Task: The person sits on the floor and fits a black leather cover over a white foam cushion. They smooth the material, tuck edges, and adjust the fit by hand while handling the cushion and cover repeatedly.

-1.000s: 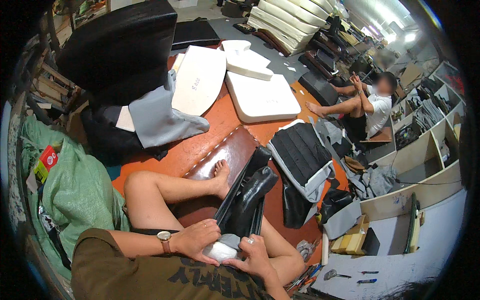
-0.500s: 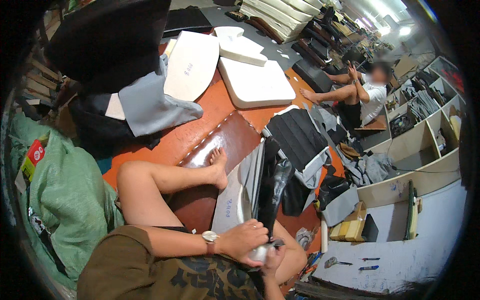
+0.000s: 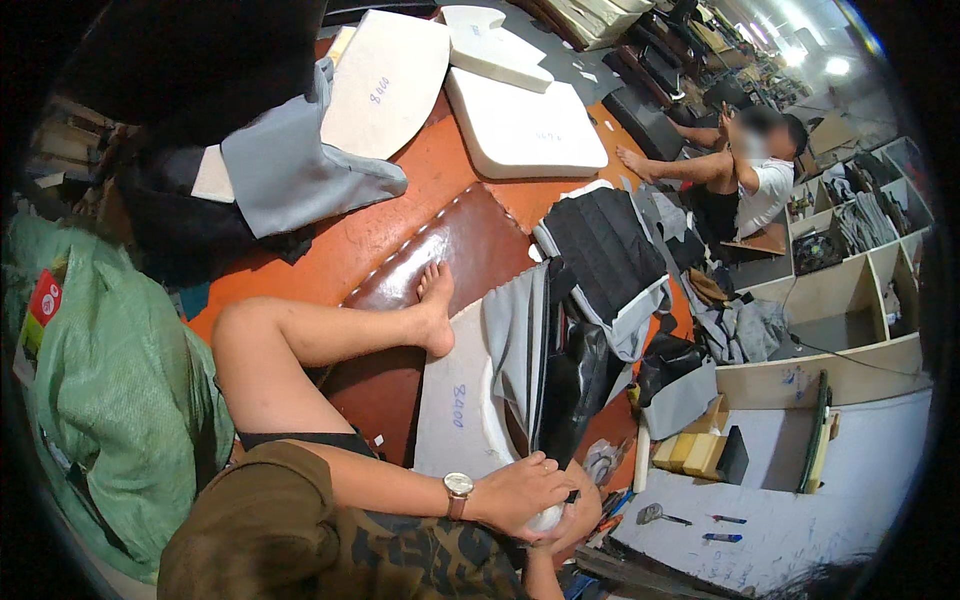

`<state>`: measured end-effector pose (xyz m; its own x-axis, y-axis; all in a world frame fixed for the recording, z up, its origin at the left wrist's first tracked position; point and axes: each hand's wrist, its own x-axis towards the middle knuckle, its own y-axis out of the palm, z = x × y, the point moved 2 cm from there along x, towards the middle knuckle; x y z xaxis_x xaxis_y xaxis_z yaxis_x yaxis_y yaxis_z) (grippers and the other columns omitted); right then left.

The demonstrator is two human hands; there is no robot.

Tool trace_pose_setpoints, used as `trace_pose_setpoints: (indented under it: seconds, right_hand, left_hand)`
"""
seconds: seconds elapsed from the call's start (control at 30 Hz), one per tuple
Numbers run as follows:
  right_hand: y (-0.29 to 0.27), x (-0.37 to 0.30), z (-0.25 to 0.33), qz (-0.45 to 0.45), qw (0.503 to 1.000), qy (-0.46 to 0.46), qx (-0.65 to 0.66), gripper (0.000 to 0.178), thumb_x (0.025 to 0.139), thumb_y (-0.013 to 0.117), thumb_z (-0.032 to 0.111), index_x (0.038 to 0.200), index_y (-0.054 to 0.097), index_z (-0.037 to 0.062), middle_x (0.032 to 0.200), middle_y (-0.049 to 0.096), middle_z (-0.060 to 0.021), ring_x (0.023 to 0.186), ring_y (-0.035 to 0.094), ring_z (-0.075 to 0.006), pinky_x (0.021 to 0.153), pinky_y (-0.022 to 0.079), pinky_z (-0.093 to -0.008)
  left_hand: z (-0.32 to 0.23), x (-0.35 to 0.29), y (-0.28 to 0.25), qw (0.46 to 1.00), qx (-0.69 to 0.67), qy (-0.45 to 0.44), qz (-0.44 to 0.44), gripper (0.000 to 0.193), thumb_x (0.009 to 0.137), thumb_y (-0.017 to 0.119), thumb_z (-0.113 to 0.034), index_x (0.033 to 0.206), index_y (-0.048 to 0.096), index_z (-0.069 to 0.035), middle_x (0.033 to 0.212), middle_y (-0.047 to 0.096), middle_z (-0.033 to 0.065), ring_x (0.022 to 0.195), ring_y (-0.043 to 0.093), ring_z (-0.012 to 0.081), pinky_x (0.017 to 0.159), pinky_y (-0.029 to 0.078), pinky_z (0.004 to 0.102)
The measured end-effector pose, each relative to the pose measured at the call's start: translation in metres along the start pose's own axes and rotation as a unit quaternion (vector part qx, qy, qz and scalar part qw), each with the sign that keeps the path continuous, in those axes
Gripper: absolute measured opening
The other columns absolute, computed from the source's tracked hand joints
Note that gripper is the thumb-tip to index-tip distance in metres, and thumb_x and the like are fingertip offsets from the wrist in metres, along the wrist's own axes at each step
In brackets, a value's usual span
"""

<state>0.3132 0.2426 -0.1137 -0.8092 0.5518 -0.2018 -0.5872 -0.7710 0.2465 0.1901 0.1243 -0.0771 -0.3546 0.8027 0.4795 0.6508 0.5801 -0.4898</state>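
1. Left flank: bent leg [image 3: 300,345] and green sack [image 3: 130,400] obstruct sideways passage.
2. Ahead of left hand [image 3: 517,492]: foam panel [image 3: 468,360] and black cover [image 3: 578,378] bar low travel.
3. Right hand [image 3: 567,522]: right knee [image 3: 591,492] just beside, restricting outward movement.
4. Passable: bare orange strip [image 3: 330,252] between grey fabric [image 3: 280,170] and brown padded board [image 3: 400,262].
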Motion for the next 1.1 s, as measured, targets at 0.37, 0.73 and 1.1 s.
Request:
trace_pose_setpoints:
  seconds: [0.37, 0.73, 1.1]
  right_hand:
    - [-0.008, 0.061, 0.034, 0.155, 0.981, 0.064, -0.093, 0.052, 0.11, 0.05, 0.048, 0.121, 0.065, -0.0007, 0.122, 0.066, -0.0138, 0.119, 0.063, -0.0254, 0.106, 0.049, -0.0422]
    - [0.057, 0.35, -0.029, 0.1, 0.941, 0.015, -0.324, 0.047, 0.11, 0.06, 0.039, 0.13, 0.07, -0.0018, 0.119, 0.075, -0.0092, 0.107, 0.068, -0.0187, 0.098, 0.052, -0.033]
    - [0.099, 0.401, -0.066, 0.147, 0.97, 0.125, -0.15, 0.046, 0.108, 0.061, 0.04, 0.117, 0.076, -0.0024, 0.105, 0.078, -0.0066, 0.092, 0.072, -0.021, 0.087, 0.057, -0.0358]
  left_hand:
    - [0.005, 0.012, -0.092, 0.985, 0.022, -0.094, 0.145, 0.081, 0.094, 0.06, -0.073, 0.114, 0.07, 0.004, 0.1, 0.064, 0.0184, 0.1, 0.06, 0.0361, 0.092, 0.044, 0.044]
    - [0.169, 0.097, -0.183, 0.841, -0.299, -0.363, -0.268, 0.031, 0.114, 0.051, -0.032, 0.115, 0.065, -0.004, 0.093, 0.069, 0.0045, 0.082, 0.067, 0.0155, 0.074, 0.058, 0.0323]
    - [0.327, 0.092, -0.176, 0.782, -0.22, -0.577, -0.08, 0.041, 0.098, 0.078, -0.04, 0.099, 0.07, 0.0, 0.087, 0.066, 0.0078, 0.076, 0.068, 0.0187, 0.067, 0.067, 0.0421]
